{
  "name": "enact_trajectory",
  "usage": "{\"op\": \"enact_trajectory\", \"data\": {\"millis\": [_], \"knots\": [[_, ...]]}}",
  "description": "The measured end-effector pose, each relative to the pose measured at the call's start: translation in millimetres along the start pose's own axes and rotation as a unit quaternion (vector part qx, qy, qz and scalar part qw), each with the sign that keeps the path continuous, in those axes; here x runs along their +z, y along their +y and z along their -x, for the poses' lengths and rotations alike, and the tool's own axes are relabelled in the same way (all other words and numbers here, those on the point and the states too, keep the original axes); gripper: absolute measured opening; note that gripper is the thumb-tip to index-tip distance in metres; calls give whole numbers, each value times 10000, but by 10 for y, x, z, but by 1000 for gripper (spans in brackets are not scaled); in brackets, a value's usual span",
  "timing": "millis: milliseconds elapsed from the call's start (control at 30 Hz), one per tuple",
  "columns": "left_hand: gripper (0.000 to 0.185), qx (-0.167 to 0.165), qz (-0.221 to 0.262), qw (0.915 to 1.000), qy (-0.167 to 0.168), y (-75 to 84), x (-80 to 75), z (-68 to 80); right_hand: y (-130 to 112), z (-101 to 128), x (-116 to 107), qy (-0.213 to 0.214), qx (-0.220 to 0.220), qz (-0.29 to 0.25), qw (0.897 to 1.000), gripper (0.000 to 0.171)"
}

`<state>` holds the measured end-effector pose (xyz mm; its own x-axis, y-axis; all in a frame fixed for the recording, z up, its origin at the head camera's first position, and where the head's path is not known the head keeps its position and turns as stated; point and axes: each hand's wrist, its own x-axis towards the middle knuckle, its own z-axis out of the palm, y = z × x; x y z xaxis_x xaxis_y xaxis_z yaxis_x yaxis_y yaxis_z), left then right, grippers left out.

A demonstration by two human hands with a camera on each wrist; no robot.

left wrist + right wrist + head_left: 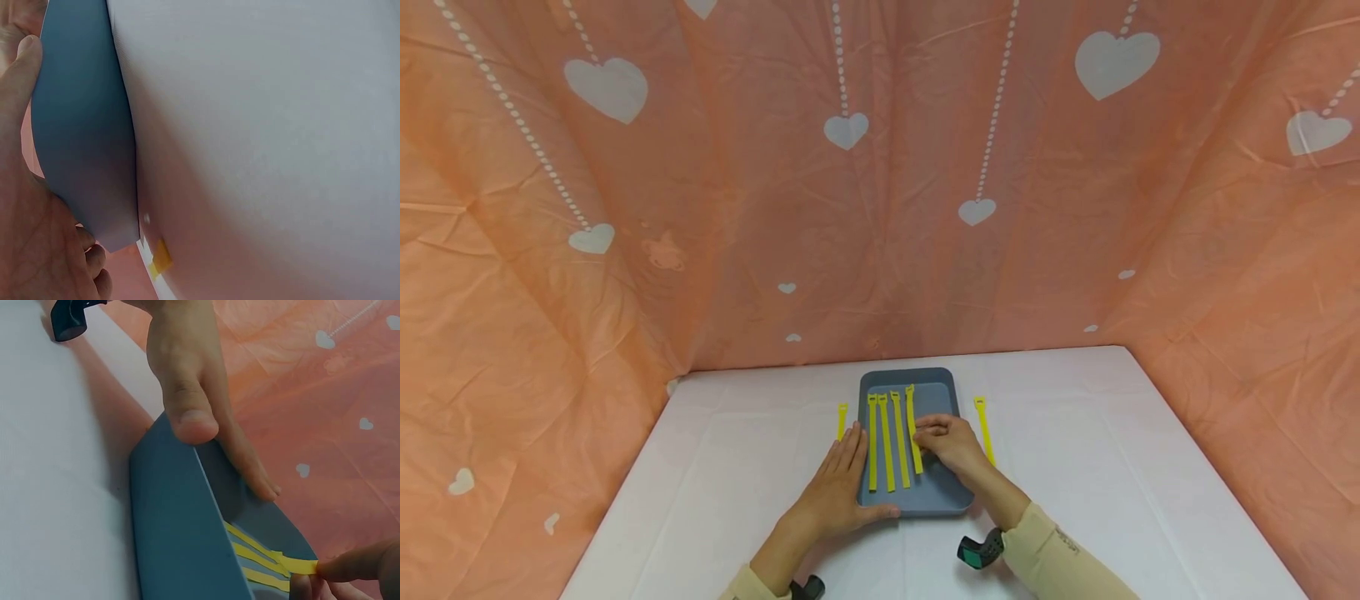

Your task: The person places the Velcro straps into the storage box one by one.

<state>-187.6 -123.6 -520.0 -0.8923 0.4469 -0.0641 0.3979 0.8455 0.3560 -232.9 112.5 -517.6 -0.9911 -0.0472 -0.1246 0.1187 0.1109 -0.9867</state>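
Observation:
A blue-grey tray (946,498) lies on the table, with three yellow cable ties (887,446) lengthwise in its left half. My right hand (953,446) is over the tray's right half and pinches another yellow cable tie (913,421) between thumb and fingers. That tie's slotted head points to the far end; in the right wrist view the held tie (300,567) sticks out from the fingertips. My left hand (833,490) rests against the tray's left side with straight fingers, its thumb along the near rim. The left wrist view shows the tray's near wall (84,119) beside that hand.
One yellow cable tie (842,419) lies on the table left of the tray, partly hidden by my left hand. Another cable tie (986,427) is to the right, beyond my right wrist. A pink curtain with hearts (880,250) stands behind the white table (1075,467).

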Motion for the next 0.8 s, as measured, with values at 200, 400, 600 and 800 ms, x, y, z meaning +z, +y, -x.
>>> {"op": "enact_trajectory", "data": {"millis": [200, 400, 600, 800], "knots": [[132, 2, 4, 10000, 7, 2, 0, 1, 8, -14, 29, 20, -31, 164, 9999, 22], [131, -11, 13, 10000, -3, 1, -6, -1, 30, -36, 59, 120, -101, 408, 9990, 22], [131, -40, 57, 10000, -20, 4, -14, 6, 73, -44, 80, 115, -199, 635, 9977, 22], [131, -1, 114, 9999, 31, 8, -3, 15, 121, -52, 95, 94, -274, 728, 9969, 23]]}}
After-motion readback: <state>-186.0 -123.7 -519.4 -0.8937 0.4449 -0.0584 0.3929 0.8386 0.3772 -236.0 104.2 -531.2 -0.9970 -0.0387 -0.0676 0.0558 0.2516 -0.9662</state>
